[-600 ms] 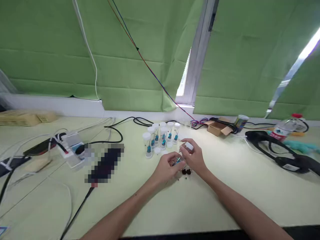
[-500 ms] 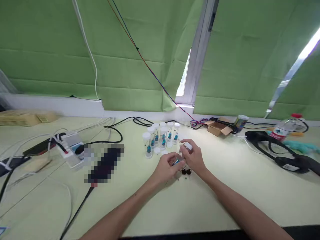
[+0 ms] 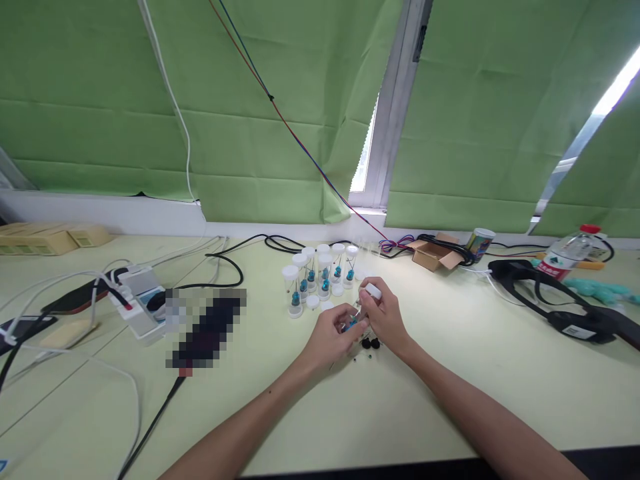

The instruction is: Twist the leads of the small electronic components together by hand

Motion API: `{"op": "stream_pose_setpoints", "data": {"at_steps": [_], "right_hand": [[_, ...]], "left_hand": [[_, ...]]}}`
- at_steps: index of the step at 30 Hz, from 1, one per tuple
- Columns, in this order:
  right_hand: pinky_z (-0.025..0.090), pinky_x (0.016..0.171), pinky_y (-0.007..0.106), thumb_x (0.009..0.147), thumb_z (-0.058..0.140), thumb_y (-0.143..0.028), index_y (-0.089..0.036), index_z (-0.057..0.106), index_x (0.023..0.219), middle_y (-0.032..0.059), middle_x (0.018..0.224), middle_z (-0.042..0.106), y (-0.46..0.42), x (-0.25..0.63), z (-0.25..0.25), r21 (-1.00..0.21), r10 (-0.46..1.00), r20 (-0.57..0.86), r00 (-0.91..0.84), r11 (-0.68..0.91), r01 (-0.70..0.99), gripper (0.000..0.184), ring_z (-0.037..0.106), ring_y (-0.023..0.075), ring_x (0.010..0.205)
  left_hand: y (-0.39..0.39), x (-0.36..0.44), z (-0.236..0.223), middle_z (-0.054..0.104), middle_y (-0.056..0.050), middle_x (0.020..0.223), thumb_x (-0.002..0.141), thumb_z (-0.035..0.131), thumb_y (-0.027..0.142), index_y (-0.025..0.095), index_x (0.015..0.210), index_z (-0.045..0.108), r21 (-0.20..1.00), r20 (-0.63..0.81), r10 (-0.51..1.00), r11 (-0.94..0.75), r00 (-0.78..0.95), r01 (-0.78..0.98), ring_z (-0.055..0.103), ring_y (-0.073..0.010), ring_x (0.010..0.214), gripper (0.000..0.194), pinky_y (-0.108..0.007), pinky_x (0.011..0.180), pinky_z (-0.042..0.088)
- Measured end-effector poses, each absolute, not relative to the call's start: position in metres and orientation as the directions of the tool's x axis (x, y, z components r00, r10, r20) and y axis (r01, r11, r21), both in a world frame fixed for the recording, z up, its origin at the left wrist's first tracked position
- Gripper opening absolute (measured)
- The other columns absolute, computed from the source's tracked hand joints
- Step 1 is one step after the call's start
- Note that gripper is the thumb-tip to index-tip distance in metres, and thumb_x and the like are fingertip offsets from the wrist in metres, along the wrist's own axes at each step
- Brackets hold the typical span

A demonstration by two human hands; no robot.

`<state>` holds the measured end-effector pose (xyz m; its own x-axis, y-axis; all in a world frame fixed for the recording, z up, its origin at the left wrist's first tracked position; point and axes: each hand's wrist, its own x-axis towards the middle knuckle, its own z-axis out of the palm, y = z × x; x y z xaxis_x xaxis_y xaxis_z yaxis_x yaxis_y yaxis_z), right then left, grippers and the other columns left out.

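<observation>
My left hand (image 3: 334, 337) is closed on a small blue metallic piece (image 3: 352, 323), partly covered by the fingers. Just right of it, my right hand (image 3: 384, 315) grips a small white block-like object (image 3: 373, 291); something thin and metallic shows below it, reaching towards the blue piece. The two hands meet over the table. Behind them stands a group of clear tubes (image 3: 295, 293) with white caps, each holding a blue piece with thin stems. Two round black pieces (image 3: 371, 343) lie under the hands, with tiny specks near them.
Loose white caps (image 3: 313, 303) lie before the tubes. Left are a white power strip (image 3: 143, 303), a blurred-out dark device (image 3: 210, 330) and cables. At right are an open cardboard box (image 3: 435, 253), a can (image 3: 480, 244), a black headset-like frame (image 3: 555, 303) and a plastic bottle (image 3: 563, 257).
The view has shifted very slightly. My hands stay together, with the thin metallic part between them showing a little more clearly; both keep their hold.
</observation>
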<state>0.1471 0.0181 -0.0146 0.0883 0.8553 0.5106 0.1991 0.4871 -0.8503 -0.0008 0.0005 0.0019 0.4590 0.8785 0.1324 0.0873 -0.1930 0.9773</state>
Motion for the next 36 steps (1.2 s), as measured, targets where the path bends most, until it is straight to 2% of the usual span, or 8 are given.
{"op": "stream_pose_setpoints", "data": {"at_steps": [15,25,36], "right_hand": [[0.034,0.045,0.02,0.09,0.05,-0.04,-0.022,0.05,0.094,-0.006,0.062,0.038,0.018,0.147,-0.015,-0.851,0.856,0.512,0.074,0.494,0.177,0.019,0.035,0.0095,0.049],[0.034,0.045,0.019,0.089,0.052,-0.036,-0.021,0.051,0.088,-0.0049,0.063,0.04,0.018,0.148,-0.013,-0.85,0.856,0.514,0.059,0.499,0.17,0.016,0.035,0.0089,0.051],[0.033,0.043,0.02,0.087,0.052,-0.04,-0.02,0.052,0.084,-0.0049,0.061,0.039,0.019,0.149,-0.011,-0.854,0.866,0.495,0.069,0.471,0.221,0.02,0.035,0.0089,0.049]], "left_hand": [[0.006,-0.002,-0.009,0.043,0.005,0.057,0.083,0.057,0.045,0.019,0.08,0.058,0.92,0.218,0.886,-0.327,0.409,0.216,0.038,-0.009,0.05,0.026,-0.024,0.049,0.031],[0.006,-0.001,-0.01,0.042,0.004,0.062,0.083,0.056,0.043,0.018,0.078,0.056,0.895,0.258,0.881,-0.373,0.397,0.245,0.036,-0.0105,0.057,0.026,-0.025,0.055,0.029],[0.004,0.0,-0.007,0.042,0.004,0.061,0.082,0.056,0.042,0.018,0.073,0.053,0.887,0.269,0.88,-0.385,0.393,0.254,0.036,-0.0104,0.057,0.026,-0.025,0.054,0.029]]}}
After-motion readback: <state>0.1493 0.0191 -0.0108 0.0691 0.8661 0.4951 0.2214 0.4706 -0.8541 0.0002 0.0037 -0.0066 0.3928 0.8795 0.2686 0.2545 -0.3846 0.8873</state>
